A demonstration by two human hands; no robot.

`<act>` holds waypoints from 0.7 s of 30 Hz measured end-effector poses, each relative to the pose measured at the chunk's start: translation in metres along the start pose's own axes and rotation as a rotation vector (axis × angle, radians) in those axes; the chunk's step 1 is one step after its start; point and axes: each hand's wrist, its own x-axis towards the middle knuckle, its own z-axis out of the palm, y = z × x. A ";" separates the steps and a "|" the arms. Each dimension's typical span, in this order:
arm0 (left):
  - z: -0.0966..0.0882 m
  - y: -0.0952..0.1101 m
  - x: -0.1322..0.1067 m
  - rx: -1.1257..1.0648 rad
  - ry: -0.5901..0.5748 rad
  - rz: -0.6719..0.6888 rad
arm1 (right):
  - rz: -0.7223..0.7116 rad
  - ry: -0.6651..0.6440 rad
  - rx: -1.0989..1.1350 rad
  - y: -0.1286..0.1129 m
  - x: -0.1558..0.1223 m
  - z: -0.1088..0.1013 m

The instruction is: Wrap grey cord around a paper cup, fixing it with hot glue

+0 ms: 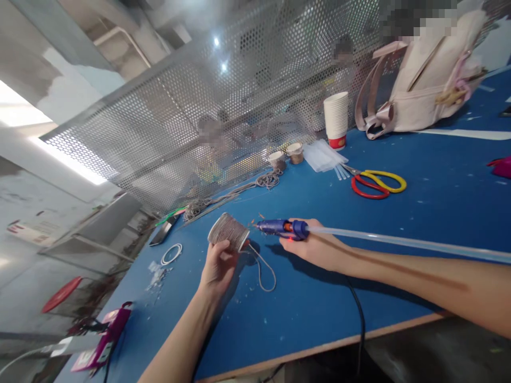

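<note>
My left hand grips a paper cup wrapped in grey-brown cord, tilted on its side above the table with its white rim toward the right. A loose cord end hangs from the cup in a loop. My right hand is closed around a blue hot glue gun, whose nozzle points left at the cup's rim, a small gap apart. A long clear glue stick sticks out of its back and runs over my right forearm. The fingers around the handle are partly hidden.
Scissors with red and yellow handles, clear plastic pieces, stacked paper cups and a pale backpack lie beyond. Cord bundles line the perforated metal screen. A purple power strip is at left; a black cable crosses the front edge.
</note>
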 end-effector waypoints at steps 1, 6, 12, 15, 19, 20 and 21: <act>0.000 -0.001 0.001 0.017 -0.003 0.034 | 0.019 0.012 -0.026 0.001 0.005 -0.002; 0.000 -0.003 0.005 0.070 -0.024 0.095 | 0.118 0.055 -0.376 0.017 0.030 -0.010; 0.003 -0.001 0.004 0.059 0.001 0.118 | 0.111 0.014 -0.609 0.038 0.040 -0.019; 0.004 -0.002 0.005 0.061 0.002 0.129 | 0.161 0.025 -0.627 0.038 0.041 -0.026; 0.006 -0.002 0.002 0.104 0.000 0.164 | 0.169 0.019 -0.746 0.031 0.027 -0.037; 0.007 -0.002 0.001 0.111 -0.001 0.171 | 0.166 0.042 -0.792 0.027 0.019 -0.040; 0.008 -0.002 0.000 0.118 -0.002 0.174 | 0.158 0.076 -0.829 0.021 0.009 -0.042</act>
